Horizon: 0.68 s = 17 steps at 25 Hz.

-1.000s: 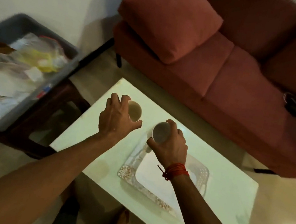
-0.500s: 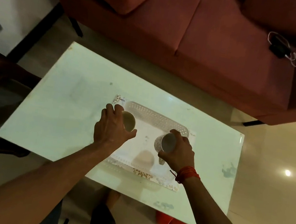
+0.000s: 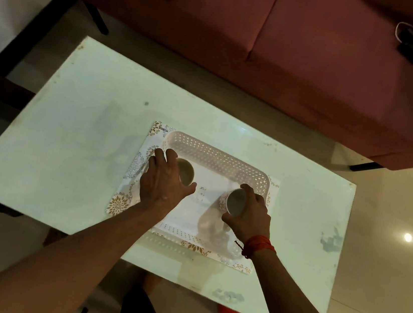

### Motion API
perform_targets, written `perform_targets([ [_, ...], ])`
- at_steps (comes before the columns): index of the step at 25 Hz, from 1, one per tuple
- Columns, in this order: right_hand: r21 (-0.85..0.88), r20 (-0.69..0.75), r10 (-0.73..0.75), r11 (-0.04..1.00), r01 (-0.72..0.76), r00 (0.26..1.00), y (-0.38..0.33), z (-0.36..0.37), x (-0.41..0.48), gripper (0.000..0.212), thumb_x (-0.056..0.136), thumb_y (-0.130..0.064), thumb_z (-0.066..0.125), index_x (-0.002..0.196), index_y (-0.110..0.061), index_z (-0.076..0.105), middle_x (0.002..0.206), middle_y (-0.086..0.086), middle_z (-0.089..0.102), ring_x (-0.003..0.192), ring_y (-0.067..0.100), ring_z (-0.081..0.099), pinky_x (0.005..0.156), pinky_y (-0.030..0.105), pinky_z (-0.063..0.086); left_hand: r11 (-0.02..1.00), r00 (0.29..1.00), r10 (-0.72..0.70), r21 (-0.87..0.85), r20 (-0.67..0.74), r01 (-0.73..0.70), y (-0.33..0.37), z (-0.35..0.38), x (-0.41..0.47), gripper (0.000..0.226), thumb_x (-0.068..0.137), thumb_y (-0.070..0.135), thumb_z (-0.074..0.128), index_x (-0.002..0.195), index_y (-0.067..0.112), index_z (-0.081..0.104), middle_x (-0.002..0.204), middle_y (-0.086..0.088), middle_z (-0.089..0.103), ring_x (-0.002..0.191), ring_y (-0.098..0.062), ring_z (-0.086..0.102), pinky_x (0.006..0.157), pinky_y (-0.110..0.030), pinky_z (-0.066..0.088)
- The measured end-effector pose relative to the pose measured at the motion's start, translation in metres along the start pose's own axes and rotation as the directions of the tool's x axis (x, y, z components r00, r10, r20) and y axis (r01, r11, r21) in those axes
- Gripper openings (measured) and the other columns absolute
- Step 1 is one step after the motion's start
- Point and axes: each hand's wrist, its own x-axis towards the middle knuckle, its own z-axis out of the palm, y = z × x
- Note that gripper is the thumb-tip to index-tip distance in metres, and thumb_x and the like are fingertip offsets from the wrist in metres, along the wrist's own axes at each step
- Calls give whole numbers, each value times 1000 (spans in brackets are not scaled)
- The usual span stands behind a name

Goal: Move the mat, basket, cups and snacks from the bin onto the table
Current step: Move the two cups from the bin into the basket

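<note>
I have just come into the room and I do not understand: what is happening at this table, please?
A person is setting out things on a pale table. A patterned mat lies on it, with a white perforated basket on top. Each hand holds one cup over the basket: the left hand grips a cup, the right hand grips another cup. Whether the cups already touch the basket floor is unclear. No snacks are visible.

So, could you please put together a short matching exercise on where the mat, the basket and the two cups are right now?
Things:
1. mat
2. basket
3. cup with patterned side
4. plain cup

Places:
A. held in the left hand
B. flat on the table
C. held in the right hand
D. standing on the mat

Pairs: 1-B, 2-D, 3-C, 4-A
</note>
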Motion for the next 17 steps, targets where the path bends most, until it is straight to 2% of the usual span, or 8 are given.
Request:
perform_targets([
  [6,-8,25,7,1000,-7,1000,2,6,4,90,65,-30,84,145,-30,41,132,10,55,107,35,64,78,30,41,1000,1000,-4,22,3,4,-2,9,5,89,59,64,84,124,14,48,117,-10,51,105,-29,55,62,-38,49],
  [17,-36,14,23,999,-22,1000,2,12,3,89,65,-33,82,143,-32,39,135,7,52,103,34,64,72,32,42,999,999,-32,37,29,31,-1,19,5,96,57,65,84,127,13,45,121,-13,50,107,-30,55,62,-38,51],
])
